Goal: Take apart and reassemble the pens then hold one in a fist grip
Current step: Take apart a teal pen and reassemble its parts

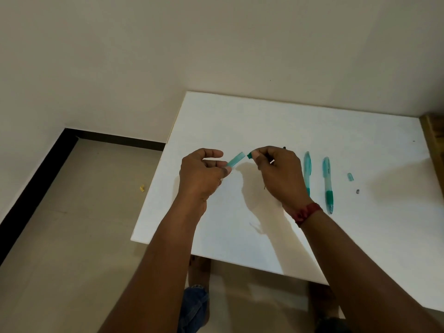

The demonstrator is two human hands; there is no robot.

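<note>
The left hand (pixel 203 174) pinched a teal barrel (pixel 236 159); at its 3 o'clock the right hand (pixel 280 175) clenched its fingers (pixel 258 156) round a green part (pixel 249 155), mostly hidden.

A white table (pixel 288 121) stands against the far wall. Toward its right side two teal pens lie side by side, tips toward the near edge: the left pen (pixel 307 169) and the right pen (pixel 327 183). Further right lie a short teal piece (pixel 350 177) and, just nearer, a small dark bit (pixel 357 191).
</note>
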